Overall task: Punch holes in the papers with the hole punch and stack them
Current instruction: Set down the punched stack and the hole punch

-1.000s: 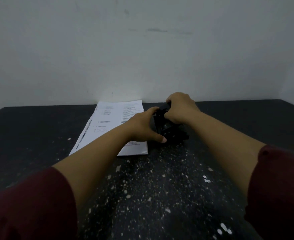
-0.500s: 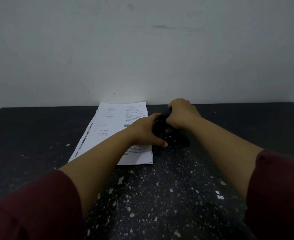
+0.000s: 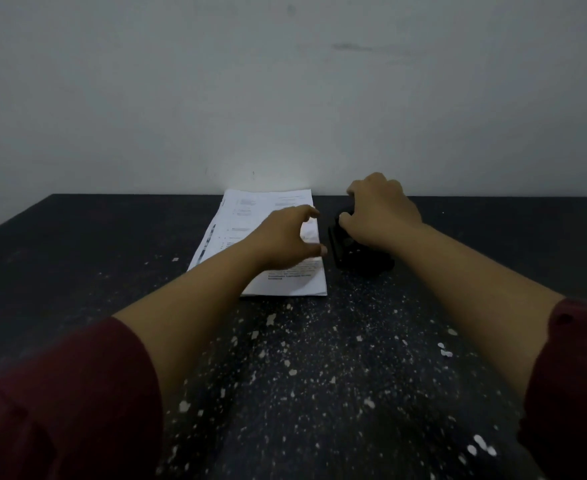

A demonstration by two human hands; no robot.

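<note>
Item: papers (image 3: 250,220), a white printed stack lying flat on the dark speckled table (image 3: 77,244), far centre against the wall, its lower sheets fanned out slightly at the 9 o'clock edge.

Item: hole punch (image 3: 361,252), black, on the table just beside the stack at its 3 o'clock side, apart from the paper edge by a narrow strip of table.

Item: right hand (image 3: 380,213), set on top of the punch, fingers curled over its far end (a holding grip on the tool, as far as the dim light allowed).

Item: left hand (image 3: 285,237), hovering over the 3 o'clock edge of the stack, thumb and fingers spread in an open curve, grip closed on nothing.

Item: white paper flecks (image 3: 319,358) scattered across the near table.

Risks, as judged: the left hand could lift several sheets instead of one, since the stack was loose. A sheet fed askew into the punch would give off-line holes. The punch might skid if pressed off-centre. Flecks could catch under the sheet.
</note>
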